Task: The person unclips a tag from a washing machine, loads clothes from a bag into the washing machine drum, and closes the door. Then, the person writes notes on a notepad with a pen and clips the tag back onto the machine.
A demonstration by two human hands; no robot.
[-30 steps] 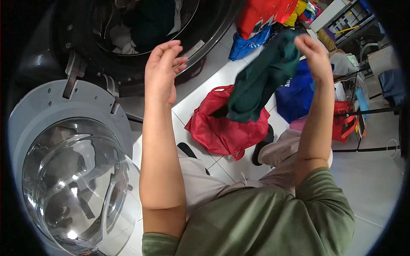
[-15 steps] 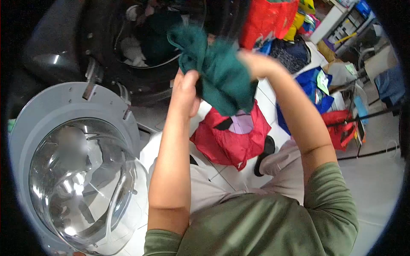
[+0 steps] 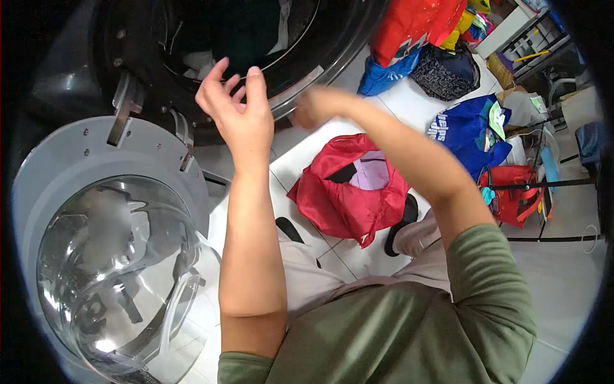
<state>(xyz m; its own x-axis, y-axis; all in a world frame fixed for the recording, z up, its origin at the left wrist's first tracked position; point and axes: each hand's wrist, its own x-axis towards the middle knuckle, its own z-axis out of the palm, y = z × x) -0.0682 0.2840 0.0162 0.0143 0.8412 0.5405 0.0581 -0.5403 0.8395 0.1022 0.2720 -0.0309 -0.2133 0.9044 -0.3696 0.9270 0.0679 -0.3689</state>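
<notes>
My left hand (image 3: 235, 109) is in front of the washing machine's round opening, its fingers curled loosely apart with nothing in them. Lower and to the right, my right hand (image 3: 320, 105) is smeared by motion beside the dark rim (image 3: 307, 86), so its fingers are unclear. Inside the drum lies a dark green cloth (image 3: 246, 38), with pieces of white cloth (image 3: 199, 62) around it. The open door (image 3: 38, 160), with its clear glass bowl, hangs at the left.
A red bag (image 3: 326, 214) with lilac and black cloth in it stands on the white tiled floor between my feet. Farther right are a blue bag (image 3: 470, 134), a dark patterned bundle (image 3: 446, 73), an orange-red bag (image 3: 412, 29) and a black rack (image 3: 550, 240).
The green cloth that both hands held has left them, and green cloth lies in the drum. My left hand has opened; my right hand has moved left toward the rim.
</notes>
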